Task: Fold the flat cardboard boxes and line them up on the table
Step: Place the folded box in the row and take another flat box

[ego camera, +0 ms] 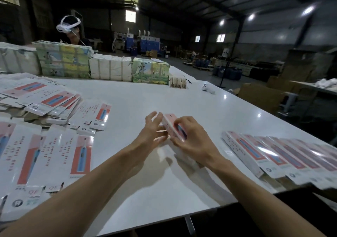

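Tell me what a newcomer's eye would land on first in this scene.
First, the two hands at the middle of the white table: the right hand grips a pink-and-white box, while the left hand lies beside it with straight fingers. Next come the row of folded boxes lined up along the table's right edge and the heap of flat boxes spread at the left.

Wrapped printed bundles — person in headset behind; white controller apart.

Table: smooth white top, glossy, lamp glare reflected. Flat boxes, folded boxes: printed card, slight sheen.
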